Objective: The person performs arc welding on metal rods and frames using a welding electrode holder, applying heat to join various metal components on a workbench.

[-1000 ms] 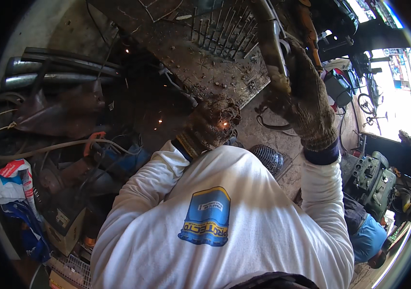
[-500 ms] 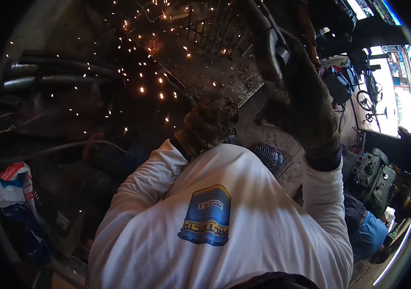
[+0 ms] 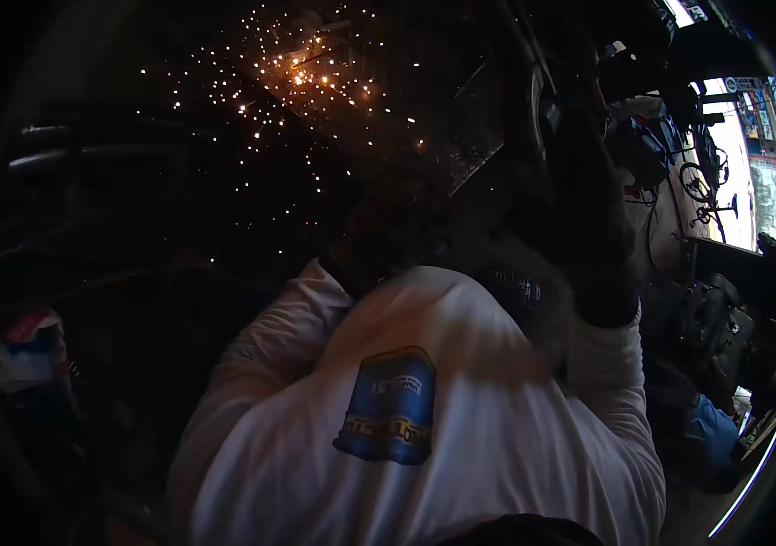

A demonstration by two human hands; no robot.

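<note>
Bright sparks (image 3: 299,77) burst from a glowing spot at the upper middle, beyond my hands. My left hand (image 3: 374,241), in a dark work glove, is closed in front of my body; shadow hides what it grips. My right hand (image 3: 583,200), also gloved, is raised at the right, closed against a long curved dark piece (image 3: 520,91) with a paler edge. That piece runs up past the top of the view, and its kind is unclear. White sleeves cover both forearms.
A coiled spring-like thing (image 3: 520,287) lies beside my knees. At the right are a bicycle (image 3: 697,187), a dark machine block (image 3: 715,323) and a person in blue (image 3: 714,428). A red and white bag (image 3: 28,350) lies at the left. Pipes (image 3: 37,156) lie further back.
The picture has become much darker. The sparks now gather round a brighter glow at the upper middle instead of scattering widely. My hands keep nearly the same places.
</note>
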